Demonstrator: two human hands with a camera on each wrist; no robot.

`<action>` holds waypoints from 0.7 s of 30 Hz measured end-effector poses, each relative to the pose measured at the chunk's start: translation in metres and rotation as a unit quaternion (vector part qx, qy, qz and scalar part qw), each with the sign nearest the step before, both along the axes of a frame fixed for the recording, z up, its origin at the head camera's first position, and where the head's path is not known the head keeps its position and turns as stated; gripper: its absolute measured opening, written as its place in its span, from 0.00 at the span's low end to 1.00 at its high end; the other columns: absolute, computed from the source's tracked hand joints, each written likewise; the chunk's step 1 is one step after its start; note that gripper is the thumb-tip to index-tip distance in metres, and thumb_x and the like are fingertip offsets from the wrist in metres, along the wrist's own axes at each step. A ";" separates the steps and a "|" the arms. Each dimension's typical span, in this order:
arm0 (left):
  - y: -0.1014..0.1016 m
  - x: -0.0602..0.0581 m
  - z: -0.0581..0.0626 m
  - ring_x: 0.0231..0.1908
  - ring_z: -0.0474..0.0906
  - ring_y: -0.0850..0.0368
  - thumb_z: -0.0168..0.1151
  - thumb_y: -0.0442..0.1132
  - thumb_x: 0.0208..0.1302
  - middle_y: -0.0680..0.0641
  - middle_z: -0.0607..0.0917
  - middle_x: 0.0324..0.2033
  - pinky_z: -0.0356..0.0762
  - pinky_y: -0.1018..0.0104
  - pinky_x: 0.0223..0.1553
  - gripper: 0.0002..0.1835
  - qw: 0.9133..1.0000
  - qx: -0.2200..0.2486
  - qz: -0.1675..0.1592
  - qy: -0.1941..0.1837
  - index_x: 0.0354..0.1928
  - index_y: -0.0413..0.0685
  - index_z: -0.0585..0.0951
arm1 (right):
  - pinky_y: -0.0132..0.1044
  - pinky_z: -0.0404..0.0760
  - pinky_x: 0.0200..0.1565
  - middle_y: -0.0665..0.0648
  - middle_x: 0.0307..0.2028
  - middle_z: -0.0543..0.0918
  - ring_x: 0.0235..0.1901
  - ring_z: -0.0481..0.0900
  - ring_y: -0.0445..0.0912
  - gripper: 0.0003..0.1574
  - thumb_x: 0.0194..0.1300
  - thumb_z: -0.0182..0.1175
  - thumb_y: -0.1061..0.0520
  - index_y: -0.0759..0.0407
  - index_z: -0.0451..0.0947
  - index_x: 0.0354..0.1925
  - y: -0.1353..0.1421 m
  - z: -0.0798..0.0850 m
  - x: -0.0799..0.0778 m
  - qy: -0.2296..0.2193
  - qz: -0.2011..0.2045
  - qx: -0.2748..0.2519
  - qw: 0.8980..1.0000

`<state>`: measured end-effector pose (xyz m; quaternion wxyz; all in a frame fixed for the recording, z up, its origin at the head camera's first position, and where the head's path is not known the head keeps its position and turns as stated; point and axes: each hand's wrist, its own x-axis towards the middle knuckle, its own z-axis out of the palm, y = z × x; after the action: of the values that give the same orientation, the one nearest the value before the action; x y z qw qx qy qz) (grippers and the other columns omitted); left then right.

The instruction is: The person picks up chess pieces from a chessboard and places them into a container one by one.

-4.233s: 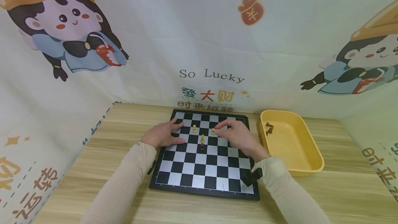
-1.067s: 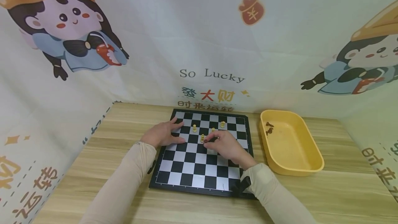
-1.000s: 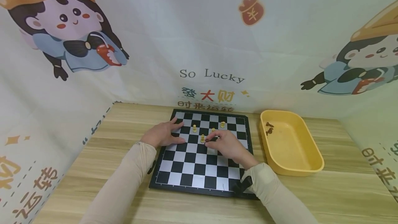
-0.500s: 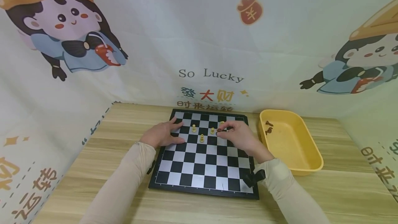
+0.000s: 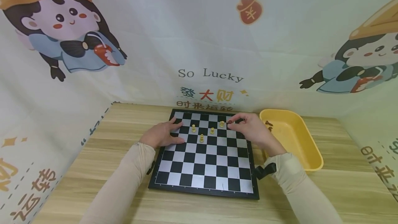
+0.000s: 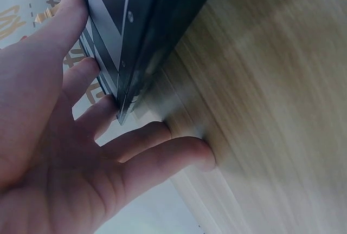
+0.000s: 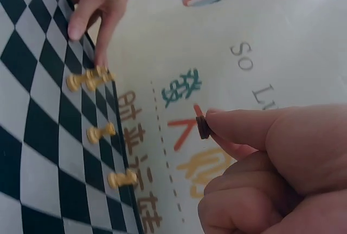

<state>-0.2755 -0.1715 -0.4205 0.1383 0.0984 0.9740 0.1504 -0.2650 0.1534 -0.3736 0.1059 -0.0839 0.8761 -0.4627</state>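
Note:
My right hand [image 5: 250, 130] pinches a dark reddish-brown chess piece [image 5: 229, 122] between thumb and forefinger, over the far right of the chessboard [image 5: 199, 193]. In the right wrist view the pinched piece's round base [image 7: 203, 128] shows; the fingertips hide the rest. Close by on the left stands a yellow chess piece [image 5: 222, 124]. Several yellow pieces are upright on the board, among them one nearer the front [image 5: 201, 138] and one by my left fingers [image 5: 193, 128]. My left hand [image 5: 161, 134] rests with spread fingers over the board's left edge; some fingertips touch the table in the left wrist view.
A yellow plastic tray [image 5: 317, 155] stands right of the board, partly behind my right forearm. Several dark chess pieces [image 5: 268, 123] lie at its left side. A printed cloth [image 5: 155, 61] hangs behind the wooden table [image 5: 124, 120].
My right hand was at a yellow piece, then took the dark piece from in front of the middle yellow piece. It has carried it away to the far right. The left hand stays put.

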 end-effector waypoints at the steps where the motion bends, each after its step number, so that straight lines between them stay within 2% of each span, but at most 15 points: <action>1: 0.000 0.000 0.000 0.77 0.57 0.32 0.66 0.63 0.65 0.43 0.54 0.81 0.62 0.39 0.76 0.43 1.000 0.000 0.000 0.000 0.78 0.60 0.63 | 0.33 0.63 0.24 0.46 0.17 0.67 0.19 0.62 0.44 0.18 0.69 0.65 0.51 0.58 0.83 0.53 0.002 0.001 -0.001 0.002 -0.003 0.009 1.000; 4: -0.001 0.000 0.000 0.77 0.56 0.32 0.66 0.62 0.65 0.43 0.54 0.81 0.62 0.39 0.76 0.43 1.000 0.000 0.000 0.000 0.78 0.60 0.63 | 0.33 0.65 0.27 0.48 0.20 0.68 0.21 0.64 0.45 0.17 0.69 0.65 0.49 0.56 0.84 0.52 0.010 0.001 -0.004 0.005 -0.010 0.031 0.999; 9: 0.000 0.000 0.000 0.78 0.56 0.32 0.67 0.63 0.63 0.44 0.53 0.81 0.60 0.39 0.76 0.44 1.000 0.001 0.006 -0.005 0.78 0.61 0.63 | 0.31 0.65 0.23 0.49 0.25 0.73 0.17 0.62 0.42 0.19 0.70 0.64 0.48 0.57 0.82 0.53 0.024 0.003 -0.010 -0.008 -0.023 0.038 0.999; 12: -0.001 0.001 -0.001 0.78 0.55 0.33 0.67 0.63 0.63 0.45 0.53 0.81 0.60 0.39 0.76 0.45 1.000 0.003 0.010 -0.007 0.78 0.62 0.63 | 0.30 0.64 0.21 0.46 0.23 0.72 0.15 0.60 0.40 0.21 0.70 0.63 0.48 0.58 0.80 0.55 0.033 0.008 -0.012 -0.023 -0.027 0.035 0.999; 15: -0.002 0.001 -0.002 0.78 0.56 0.33 0.67 0.63 0.63 0.45 0.53 0.81 0.60 0.39 0.76 0.44 1.000 0.003 0.011 -0.007 0.78 0.62 0.63 | 0.29 0.63 0.20 0.44 0.19 0.67 0.15 0.61 0.39 0.23 0.71 0.62 0.47 0.60 0.78 0.56 0.042 0.014 -0.013 -0.030 -0.031 0.042 0.998; 17: -0.001 0.000 -0.002 0.78 0.56 0.33 0.67 0.63 0.63 0.45 0.53 0.81 0.60 0.39 0.76 0.44 1.000 0.001 0.008 -0.005 0.78 0.62 0.63 | 0.30 0.64 0.20 0.45 0.21 0.68 0.15 0.61 0.39 0.24 0.70 0.62 0.47 0.60 0.77 0.57 0.048 0.017 -0.015 -0.030 -0.038 0.049 0.998; 21: 0.000 0.000 0.000 0.77 0.56 0.32 0.66 0.63 0.64 0.44 0.53 0.81 0.61 0.38 0.76 0.44 1.000 -0.001 0.005 -0.002 0.78 0.62 0.63 | 0.31 0.73 0.23 0.52 0.33 0.74 0.21 0.65 0.41 0.24 0.71 0.61 0.48 0.63 0.77 0.57 0.061 0.020 -0.020 -0.022 -0.053 0.056 0.997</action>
<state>-0.2756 -0.1718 -0.4210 0.1395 0.0933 0.9743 0.1501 -0.2846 0.2140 -0.3535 0.1050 -0.0208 0.9013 -0.4198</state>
